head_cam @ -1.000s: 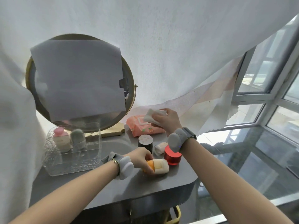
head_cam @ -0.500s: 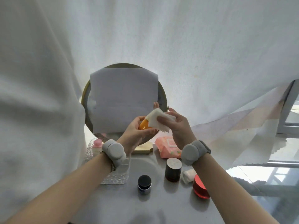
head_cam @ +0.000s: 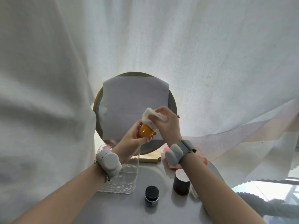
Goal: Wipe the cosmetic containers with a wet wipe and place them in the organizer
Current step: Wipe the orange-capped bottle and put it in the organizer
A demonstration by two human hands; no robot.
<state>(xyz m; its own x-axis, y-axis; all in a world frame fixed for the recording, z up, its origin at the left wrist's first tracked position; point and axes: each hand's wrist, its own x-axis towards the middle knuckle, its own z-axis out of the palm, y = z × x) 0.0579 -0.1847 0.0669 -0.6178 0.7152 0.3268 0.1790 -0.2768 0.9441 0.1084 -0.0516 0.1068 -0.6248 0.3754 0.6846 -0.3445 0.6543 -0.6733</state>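
**Wipe on container, held aloft**

Head view: left hand clasps orange container before the mirror, long axis tilted up-right. Right hand pinches wet wipe onto its upper end. Organizer lies below-left, nearer the left hand.

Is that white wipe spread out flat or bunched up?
Bunched up: the wet wipe is a thick wad in the right hand, pressed onto the orange container.

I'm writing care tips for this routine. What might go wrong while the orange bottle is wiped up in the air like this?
The left hand grips only the orange bottle's end while the wet wipe in the right hand rubs it; made slick, it might slip and fall onto the black-lidded jar or dark jar below.
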